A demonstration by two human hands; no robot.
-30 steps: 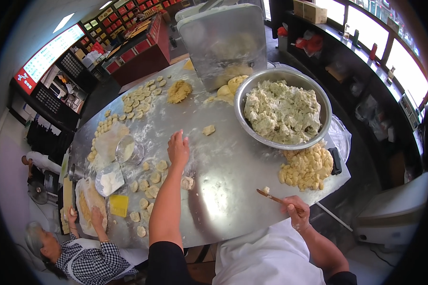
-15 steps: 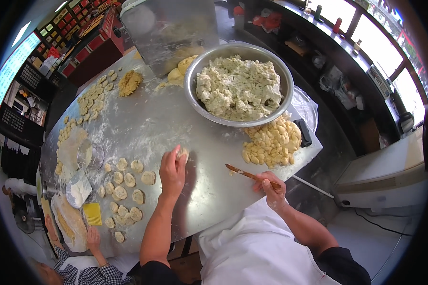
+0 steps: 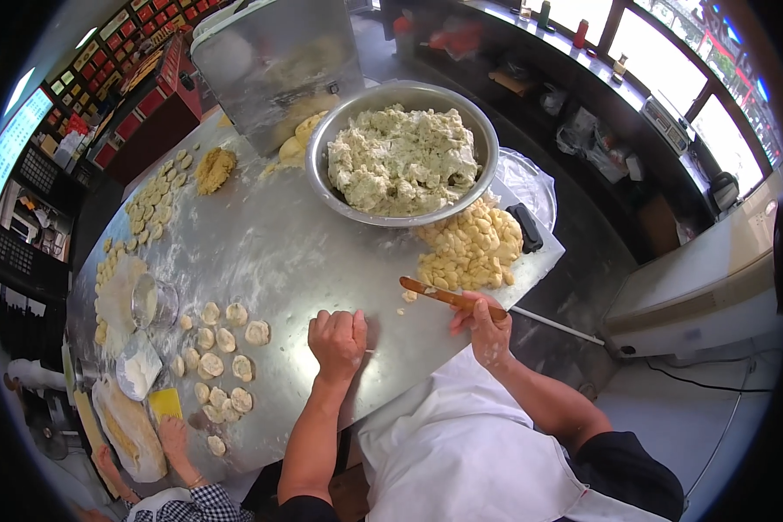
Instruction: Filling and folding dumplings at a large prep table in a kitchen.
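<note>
My left hand [image 3: 337,344] rests low over the steel table [image 3: 357,270], knuckles up and fingers curled, hiding whatever is beneath them. Flattened dough rounds [image 3: 243,367] lie scattered to its left. My right hand [image 3: 487,331] grips a flat wooden stick [image 3: 439,290], held across the table's front right. A small crumb of pale dough [image 3: 408,297] is under the stick's tip. Just beyond are a heap of small yellow pieces [image 3: 470,244] and a black object [image 3: 525,228]. A large steel bowl [image 3: 331,203] of pale green, crumbly mixture stands behind them.
A co-worker's hand [image 3: 172,431] is at a yellow scraper [image 3: 165,404] beside a wrapped dough slab [image 3: 122,426]. A yellow dough lump [image 3: 216,172], glass container [image 3: 155,300] and flour bag [image 3: 137,367] sit leftward. A metal machine [image 3: 274,70] stands behind; a shelved counter [image 3: 600,148] curves along the windows.
My left hand came back toward me and curled; the dough piece it held is out of sight. The stick in my right hand moved slightly. The view shifted, moving the table leftward in frame.
</note>
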